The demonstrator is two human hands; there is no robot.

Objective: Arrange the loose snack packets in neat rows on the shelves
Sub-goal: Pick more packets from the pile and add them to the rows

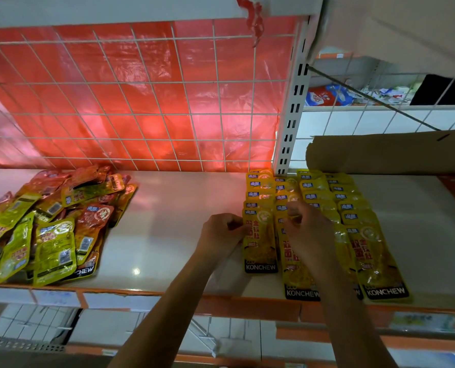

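A shop: white gondola shelf [173,221] with wire-grid back [130,114], slotted upright [291,123], orange price strip [247,306], branded snack packets [53,243].

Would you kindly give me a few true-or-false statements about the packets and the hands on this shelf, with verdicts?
1. A loose pile of red and yellow packets lies at the left of the shelf. True.
2. The neat rows are made of red packets. False: they are yellow.
3. The left hand holds the left edge of the front packet in the leftmost row. True.
4. The right hand reaches into the loose pile. False: it is over the rows, beside the left hand.
5. The plastic sheet at the back of the shelf is blue. False: it is red.
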